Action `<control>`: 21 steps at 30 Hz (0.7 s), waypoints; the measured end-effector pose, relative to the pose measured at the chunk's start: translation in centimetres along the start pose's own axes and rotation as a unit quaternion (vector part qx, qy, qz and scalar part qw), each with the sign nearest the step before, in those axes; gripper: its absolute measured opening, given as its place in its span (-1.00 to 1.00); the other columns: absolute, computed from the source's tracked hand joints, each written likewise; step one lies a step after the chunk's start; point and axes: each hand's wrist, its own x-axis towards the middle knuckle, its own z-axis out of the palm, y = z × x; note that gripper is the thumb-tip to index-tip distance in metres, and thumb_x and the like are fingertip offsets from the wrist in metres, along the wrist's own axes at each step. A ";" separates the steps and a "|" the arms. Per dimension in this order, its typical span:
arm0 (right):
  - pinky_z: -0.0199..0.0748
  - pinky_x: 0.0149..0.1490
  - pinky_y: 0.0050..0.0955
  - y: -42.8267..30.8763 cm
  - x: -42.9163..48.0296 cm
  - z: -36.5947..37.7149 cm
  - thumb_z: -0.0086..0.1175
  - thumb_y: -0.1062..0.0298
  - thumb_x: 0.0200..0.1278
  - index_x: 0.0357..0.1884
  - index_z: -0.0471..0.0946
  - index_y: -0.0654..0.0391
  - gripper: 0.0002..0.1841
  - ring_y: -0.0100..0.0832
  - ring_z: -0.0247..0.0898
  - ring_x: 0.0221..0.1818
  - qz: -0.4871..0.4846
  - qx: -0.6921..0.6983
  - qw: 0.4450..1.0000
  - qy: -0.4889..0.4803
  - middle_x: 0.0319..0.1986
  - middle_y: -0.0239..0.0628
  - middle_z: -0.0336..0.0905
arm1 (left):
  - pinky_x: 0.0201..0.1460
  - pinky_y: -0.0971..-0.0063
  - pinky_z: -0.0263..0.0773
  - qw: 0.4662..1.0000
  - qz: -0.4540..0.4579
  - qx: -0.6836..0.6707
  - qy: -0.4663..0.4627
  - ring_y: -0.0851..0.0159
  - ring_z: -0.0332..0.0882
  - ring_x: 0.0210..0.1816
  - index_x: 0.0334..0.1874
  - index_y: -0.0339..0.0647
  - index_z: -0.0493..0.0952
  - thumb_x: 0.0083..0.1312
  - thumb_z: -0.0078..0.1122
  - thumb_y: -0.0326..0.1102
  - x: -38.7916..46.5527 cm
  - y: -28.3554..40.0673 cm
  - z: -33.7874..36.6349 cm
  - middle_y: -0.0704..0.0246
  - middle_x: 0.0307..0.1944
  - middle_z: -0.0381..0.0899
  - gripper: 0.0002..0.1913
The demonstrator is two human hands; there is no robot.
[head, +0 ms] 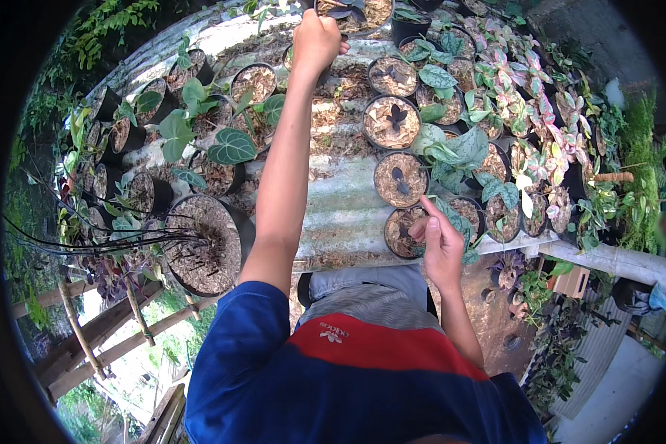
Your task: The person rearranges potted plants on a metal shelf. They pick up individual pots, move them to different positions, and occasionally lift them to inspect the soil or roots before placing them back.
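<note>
My left hand (317,41) reaches far forward, its fingers curled at the near rim of a large black plant pot (369,32) with dark leaves and wood chips. The grip itself is partly hidden behind the knuckles. Near my body, my right hand (441,238) holds nothing; its index finger extends to the edge of a small pot with a dark seedling (400,180), and the other fingers bend over a lower pot (394,233). Beyond these stand another potted dark seedling (392,122) and one more pot of the same kind (393,76).
Corrugated roofing sheet (333,213) bears the pots. Left are a large pot with cut stems (202,244) and a potted plant with veined heart-shaped leaves (231,146). Silvery-leaved plants (466,147) and pink variegated plants (555,133) crowd the right. A pale rail (610,258) runs along the near right edge.
</note>
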 end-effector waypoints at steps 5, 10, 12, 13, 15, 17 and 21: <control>0.49 -0.19 -0.52 2.6 -4.5 -1.6 -0.23 0.16 0.73 0.37 0.48 0.33 -0.51 -0.56 0.49 -0.35 0.101 0.048 0.990 0.083 -0.41 -0.33 0.61 | -0.16 0.33 0.71 0.990 -0.119 0.058 -0.039 0.20 0.80 -0.44 -0.25 -0.61 0.60 0.47 0.01 -0.34 8.7 -7.8 9.2 0.10 -0.55 0.74 -0.66; 0.50 -0.16 -0.51 3.5 -6.7 -2.2 -0.16 0.18 0.70 0.33 0.54 0.26 -0.56 -0.56 0.51 -0.33 0.158 0.069 0.977 0.129 -0.39 -0.30 0.64 | 0.09 0.23 0.64 0.965 -0.226 0.096 -0.089 0.04 0.80 -0.15 -0.18 -0.60 0.64 0.33 0.25 -0.33 8.7 -15.1 15.1 -0.08 -0.30 0.76 -0.69; 0.51 -0.15 -0.51 3.6 -6.9 -2.5 -0.16 0.18 0.70 0.31 0.55 0.28 -0.56 -0.55 0.51 -0.33 0.156 0.064 0.977 0.133 -0.39 -0.30 0.64 | 0.12 0.16 0.60 0.960 -0.194 0.181 -0.092 -0.05 0.74 0.05 -0.09 -0.51 0.63 0.31 0.27 -0.27 8.1 -16.6 16.3 -0.22 -0.15 0.71 -0.65; 0.51 -0.15 -0.51 3.7 -6.9 -2.6 -0.16 0.18 0.70 0.31 0.55 0.28 -0.56 -0.55 0.51 -0.33 0.155 0.060 0.977 0.134 -0.39 -0.29 0.64 | 0.14 0.14 0.59 0.964 -0.134 0.226 -0.031 -0.11 0.74 0.01 0.00 -0.55 0.54 0.34 0.20 -0.25 7.4 -17.2 17.0 -0.22 -0.13 0.70 -0.60; 0.51 -0.16 -0.51 3.8 -6.6 -2.7 -0.15 0.18 0.70 0.30 0.56 0.28 -0.56 -0.55 0.51 -0.33 0.154 0.061 0.976 0.138 -0.40 -0.29 0.64 | 0.17 0.12 0.56 0.968 -0.106 0.219 -0.058 -0.20 0.75 -0.12 0.10 -0.60 0.44 0.38 0.10 -0.27 7.6 -17.8 17.0 -0.20 -0.16 0.71 -0.56; 0.51 -0.17 -0.51 3.9 -6.2 -2.6 -0.14 0.20 0.69 0.29 0.56 0.29 -0.57 -0.54 0.51 -0.34 0.150 0.061 0.977 0.137 -0.40 -0.29 0.65 | 0.07 0.11 0.62 0.977 -0.139 0.114 -0.111 -0.14 0.77 -0.21 0.10 -0.60 0.43 0.42 0.03 -0.28 8.1 -18.0 16.6 -0.16 -0.16 0.72 -0.59; 0.51 -0.17 -0.51 3.2 -5.0 -2.1 -0.09 0.27 0.66 0.25 0.59 0.29 -0.62 -0.55 0.51 -0.34 0.137 0.053 0.982 0.117 -0.40 -0.29 0.65 | -0.18 0.19 0.72 0.967 -0.205 -0.043 -0.145 0.08 0.78 -0.34 0.10 -0.54 0.41 0.51 -0.12 -0.31 7.6 -17.6 15.8 -0.01 -0.23 0.73 -0.65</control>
